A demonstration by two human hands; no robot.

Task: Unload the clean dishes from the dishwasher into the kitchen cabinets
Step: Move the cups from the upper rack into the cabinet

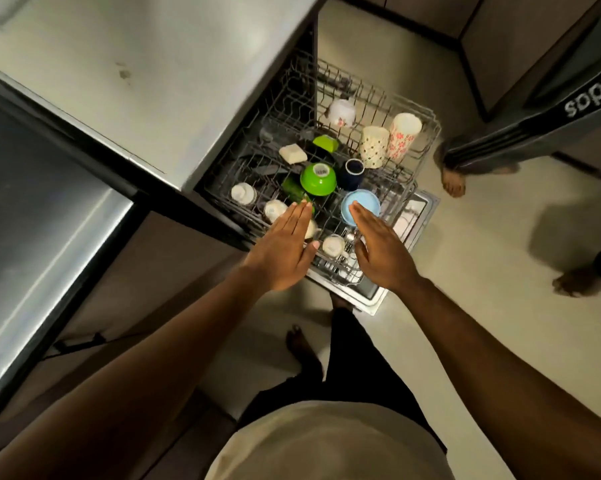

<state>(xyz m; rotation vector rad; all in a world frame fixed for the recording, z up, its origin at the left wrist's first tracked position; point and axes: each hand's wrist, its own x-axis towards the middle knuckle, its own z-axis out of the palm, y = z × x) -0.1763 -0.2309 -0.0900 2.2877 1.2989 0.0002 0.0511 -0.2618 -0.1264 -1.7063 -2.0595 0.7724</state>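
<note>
The dishwasher's wire rack (418,168) is pulled out under the counter and holds several dishes. Among them are a green bowl (318,179) upside down, a light blue bowl (361,204), a dark blue cup (352,173), two patterned tumblers (373,145) and small white cups (275,209). My left hand (285,251) hovers flat, fingers extended, over the rack's near left part, its fingertips near the green bowl. My right hand (378,247) hovers flat too, fingertips over the blue bowl's edge. Neither hand holds anything.
A steel counter (136,81) overhangs the rack at the left, with a dark appliance front (32,220) beside it. The open dishwasher door (372,296) sticks out over the floor. Another person's bare feet (453,183) stand to the right. Cabinet fronts (521,46) line the far side.
</note>
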